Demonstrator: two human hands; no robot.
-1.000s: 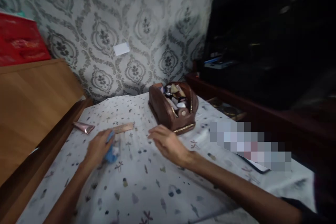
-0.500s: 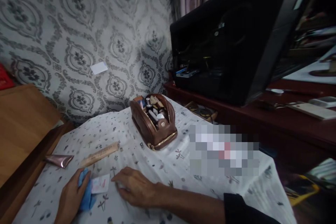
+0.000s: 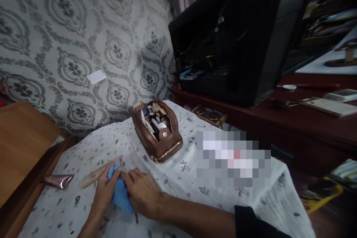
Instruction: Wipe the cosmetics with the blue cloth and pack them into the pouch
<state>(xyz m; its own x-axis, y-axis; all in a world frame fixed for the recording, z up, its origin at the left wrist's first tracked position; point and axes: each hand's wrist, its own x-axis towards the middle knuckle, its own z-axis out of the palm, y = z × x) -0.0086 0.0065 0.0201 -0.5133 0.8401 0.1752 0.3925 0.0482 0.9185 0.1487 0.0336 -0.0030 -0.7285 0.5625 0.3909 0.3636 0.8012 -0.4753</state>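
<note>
My left hand (image 3: 104,187) is closed on a blue cloth (image 3: 119,191) lying on the patterned white tablecloth (image 3: 178,178). Fingers curled, my right hand (image 3: 142,193) presses against the same cloth from the right. Whether it grips the cloth or only touches it is unclear. A tan wooden stick (image 3: 95,174) lies just left of and behind the hands. A rose-gold tube (image 3: 58,181) rests further left. An open brown leather pouch (image 3: 157,134), full of small cosmetic items, stands behind the hands.
A wooden cabinet (image 3: 25,145) borders the table on the left. Behind it is a patterned wall with a white card (image 3: 96,77). A large black speaker box (image 3: 234,41) sits on a dark red shelf (image 3: 279,119) to the right.
Both hands have come together on the blue cloth; the small white card seen beside the cloth half a second ago is no longer visible. The view has shifted further right.
</note>
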